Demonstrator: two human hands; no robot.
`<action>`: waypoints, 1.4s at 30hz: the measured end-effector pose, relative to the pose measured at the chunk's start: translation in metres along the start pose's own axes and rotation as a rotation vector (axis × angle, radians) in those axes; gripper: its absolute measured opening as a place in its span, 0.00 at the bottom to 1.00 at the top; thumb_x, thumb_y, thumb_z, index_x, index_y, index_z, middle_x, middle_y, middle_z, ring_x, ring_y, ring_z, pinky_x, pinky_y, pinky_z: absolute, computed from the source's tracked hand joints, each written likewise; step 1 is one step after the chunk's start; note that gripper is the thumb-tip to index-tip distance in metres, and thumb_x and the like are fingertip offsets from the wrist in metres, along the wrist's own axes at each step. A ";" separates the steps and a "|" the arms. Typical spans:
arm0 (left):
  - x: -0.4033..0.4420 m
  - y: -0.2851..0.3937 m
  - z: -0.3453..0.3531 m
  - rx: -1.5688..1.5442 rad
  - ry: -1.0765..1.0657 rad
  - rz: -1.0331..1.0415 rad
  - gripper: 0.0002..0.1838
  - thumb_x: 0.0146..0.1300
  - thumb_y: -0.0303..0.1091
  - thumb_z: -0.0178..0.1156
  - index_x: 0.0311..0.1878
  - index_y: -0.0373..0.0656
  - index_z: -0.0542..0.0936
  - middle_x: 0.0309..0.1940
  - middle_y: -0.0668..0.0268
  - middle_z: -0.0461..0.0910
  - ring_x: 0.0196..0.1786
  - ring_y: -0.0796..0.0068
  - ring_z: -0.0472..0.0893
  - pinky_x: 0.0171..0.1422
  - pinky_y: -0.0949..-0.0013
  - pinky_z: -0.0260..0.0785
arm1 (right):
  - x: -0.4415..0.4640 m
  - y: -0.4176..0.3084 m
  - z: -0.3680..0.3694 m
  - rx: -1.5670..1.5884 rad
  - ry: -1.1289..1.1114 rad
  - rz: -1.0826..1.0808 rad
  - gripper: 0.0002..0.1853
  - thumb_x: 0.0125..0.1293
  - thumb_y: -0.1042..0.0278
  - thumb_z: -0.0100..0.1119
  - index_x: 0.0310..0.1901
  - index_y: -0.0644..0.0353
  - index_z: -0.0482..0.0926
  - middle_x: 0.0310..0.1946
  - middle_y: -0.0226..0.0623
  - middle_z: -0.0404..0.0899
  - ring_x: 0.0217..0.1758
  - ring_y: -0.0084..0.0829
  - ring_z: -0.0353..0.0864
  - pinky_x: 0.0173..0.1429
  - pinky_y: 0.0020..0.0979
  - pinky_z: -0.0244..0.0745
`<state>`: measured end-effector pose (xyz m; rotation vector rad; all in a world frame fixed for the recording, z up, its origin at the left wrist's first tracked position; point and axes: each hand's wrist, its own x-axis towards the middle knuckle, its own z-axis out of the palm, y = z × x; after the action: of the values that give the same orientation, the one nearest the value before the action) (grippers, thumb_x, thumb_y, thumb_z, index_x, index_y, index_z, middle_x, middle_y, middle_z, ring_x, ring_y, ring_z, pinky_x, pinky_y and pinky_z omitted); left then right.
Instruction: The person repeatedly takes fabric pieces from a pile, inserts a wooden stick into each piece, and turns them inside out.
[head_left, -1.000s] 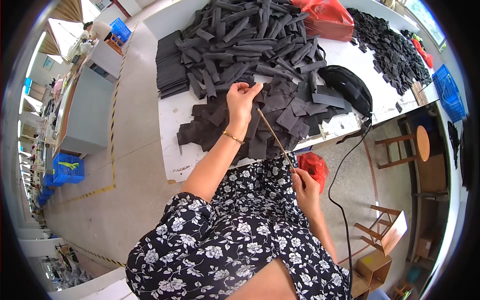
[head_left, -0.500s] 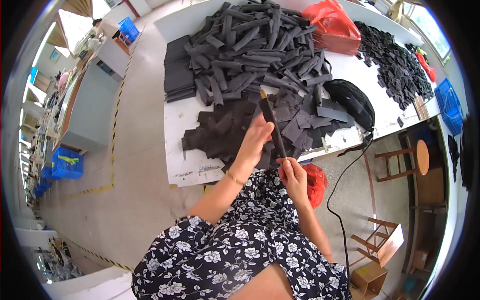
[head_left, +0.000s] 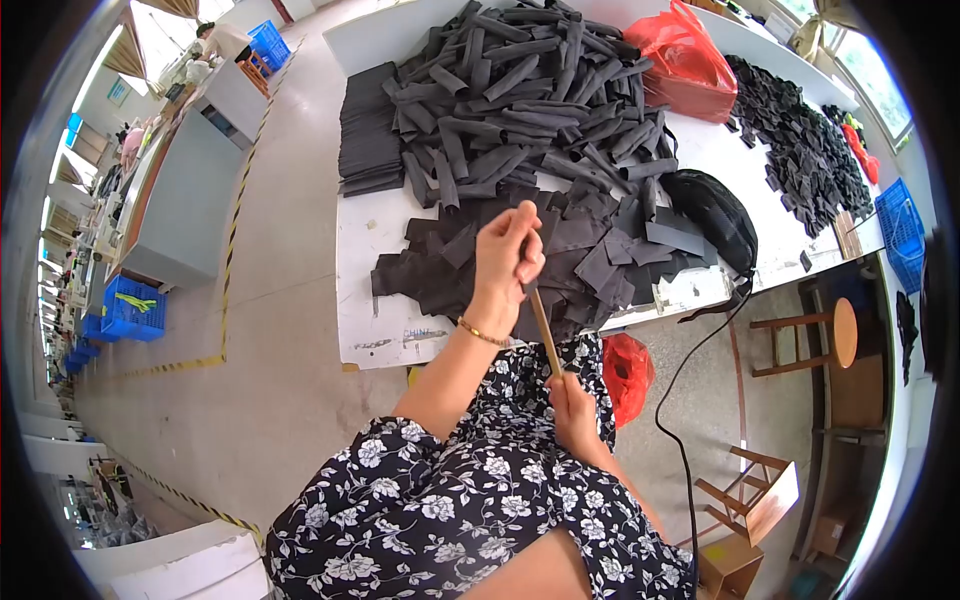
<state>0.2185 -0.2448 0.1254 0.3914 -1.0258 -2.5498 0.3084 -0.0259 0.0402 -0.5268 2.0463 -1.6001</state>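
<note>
My left hand [head_left: 510, 256], closed, pinches a dark fabric piece [head_left: 528, 287] at the upper end of a thin wooden stick [head_left: 544, 332]. Much of that piece is hidden by the fingers. The stick's lower end is in my right hand [head_left: 573, 408], whose fingers are wrapped round it in front of the floral clothing. Flat dark fabric pieces [head_left: 440, 262] lie loosely spread on the white table [head_left: 356, 225] under and around my left hand. Behind them rises a big heap of rolled dark tubes [head_left: 520, 75], with a neat dark stack [head_left: 368, 130] on its left.
On the table are a red plastic bag [head_left: 685, 65], a black pouch [head_left: 712, 215] and a pile of small dark pieces [head_left: 805, 150]. A black cable [head_left: 662, 415] hangs at the right, near two wooden stools [head_left: 845, 332]. A person [head_left: 225, 42] is far off at upper left.
The dark tube that covered the stick half a second ago has left most of it, showing bare wood. My left hand has moved up to the stick's upper end; my right hand has dropped lower.
</note>
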 end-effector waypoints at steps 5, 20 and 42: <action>0.027 0.027 -0.012 -0.149 -0.046 0.141 0.18 0.68 0.48 0.60 0.32 0.41 0.73 0.10 0.75 0.62 0.08 0.87 0.55 0.13 0.78 0.45 | -0.052 0.007 -0.057 0.552 -0.540 0.426 0.17 0.76 0.57 0.45 0.34 0.60 0.75 0.21 0.21 0.67 0.23 0.15 0.63 0.26 0.21 0.57; 0.005 -0.016 0.015 -0.194 0.344 0.132 0.16 0.70 0.47 0.58 0.33 0.46 0.70 0.16 0.73 0.67 0.14 0.85 0.61 0.19 0.77 0.53 | 0.102 -0.081 -0.015 0.165 0.496 -0.515 0.07 0.64 0.76 0.63 0.42 0.66 0.76 0.30 0.26 0.70 0.29 0.15 0.65 0.32 0.18 0.62; -0.068 -0.012 0.022 0.523 -0.244 0.224 0.12 0.71 0.35 0.50 0.37 0.38 0.78 0.28 0.70 0.77 0.33 0.80 0.78 0.41 0.76 0.69 | 0.126 -0.149 -0.123 0.085 0.360 -0.219 0.09 0.72 0.63 0.54 0.37 0.59 0.75 0.21 0.19 0.65 0.25 0.09 0.62 0.27 0.16 0.56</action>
<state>0.2679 -0.1945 0.1401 0.0849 -1.7273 -2.1418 0.1350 -0.0379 0.1917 -0.4719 2.2240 -2.0253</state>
